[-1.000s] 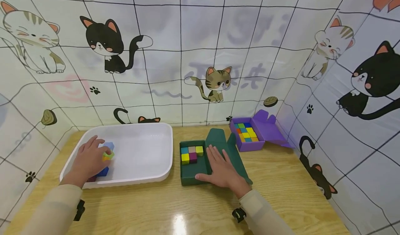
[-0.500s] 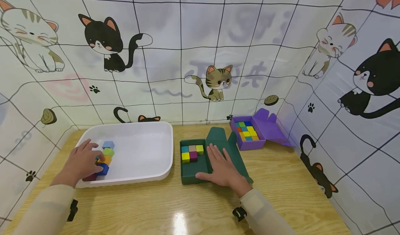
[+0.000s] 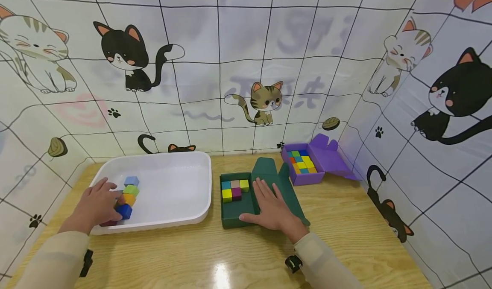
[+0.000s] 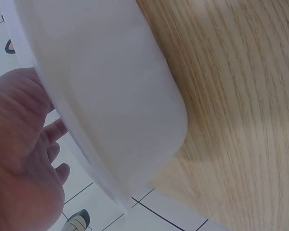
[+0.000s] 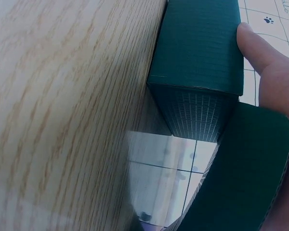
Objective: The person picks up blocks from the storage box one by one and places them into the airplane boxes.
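Note:
In the head view my left hand [image 3: 94,205] reaches into the left end of the white tray [image 3: 173,220], fingers bent beside a row of coloured blocks. A light blue block [image 3: 132,181], a green block [image 3: 131,190], an orange block [image 3: 129,199] and a dark blue block [image 3: 124,211] show past it; a dark red block [image 3: 109,223] is partly covered. The tray wall hides my left fingertips in the left wrist view, so I cannot tell whether they pinch a block. My right hand [image 3: 270,205] rests, fingers straight, on the lid [image 3: 294,199] of the green box [image 3: 237,223], which holds several blocks.
An open purple box [image 3: 309,179] filled with coloured blocks stands at the back right, its lid [image 3: 334,161] folded out to the right. All stands on a wooden table [image 3: 184,259], with a cat-patterned sheet [image 3: 200,80] behind and at both sides.
My left hand has drawn back left and toward the near side of the tray, uncovering the green, orange and dark blue blocks. My right hand has stayed on the green box.

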Motion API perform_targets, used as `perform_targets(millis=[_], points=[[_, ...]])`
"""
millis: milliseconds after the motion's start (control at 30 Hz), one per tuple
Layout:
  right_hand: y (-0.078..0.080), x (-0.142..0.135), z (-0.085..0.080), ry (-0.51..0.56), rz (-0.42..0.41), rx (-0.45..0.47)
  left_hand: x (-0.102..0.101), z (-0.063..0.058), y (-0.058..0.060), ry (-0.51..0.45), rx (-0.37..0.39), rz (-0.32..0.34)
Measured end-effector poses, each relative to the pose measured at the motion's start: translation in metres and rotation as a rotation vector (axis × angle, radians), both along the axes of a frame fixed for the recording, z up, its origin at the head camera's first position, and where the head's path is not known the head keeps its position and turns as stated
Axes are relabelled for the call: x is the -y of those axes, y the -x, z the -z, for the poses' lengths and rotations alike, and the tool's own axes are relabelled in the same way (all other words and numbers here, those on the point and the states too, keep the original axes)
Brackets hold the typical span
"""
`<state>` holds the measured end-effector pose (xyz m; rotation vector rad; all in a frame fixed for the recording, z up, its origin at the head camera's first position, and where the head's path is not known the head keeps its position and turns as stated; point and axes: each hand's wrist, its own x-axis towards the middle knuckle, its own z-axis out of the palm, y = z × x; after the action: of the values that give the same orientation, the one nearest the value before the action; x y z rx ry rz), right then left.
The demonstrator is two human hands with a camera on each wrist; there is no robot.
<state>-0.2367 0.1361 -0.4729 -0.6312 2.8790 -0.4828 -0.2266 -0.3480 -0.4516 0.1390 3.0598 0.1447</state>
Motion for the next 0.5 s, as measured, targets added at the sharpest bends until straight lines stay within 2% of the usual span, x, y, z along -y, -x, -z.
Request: perform_targets(millis=[300, 500], points=[[0.0005, -0.0002, 0.0008, -0.007, -0.001, 0.005, 0.0075, 0.005, -0.0034, -0.002, -0.001, 0.011], [0.0001, -0.0004, -0.0002, -0.008, 0.003, 0.001, 0.003, -0.0021, -0.0046, 0.006, -0.022, 0.03]])
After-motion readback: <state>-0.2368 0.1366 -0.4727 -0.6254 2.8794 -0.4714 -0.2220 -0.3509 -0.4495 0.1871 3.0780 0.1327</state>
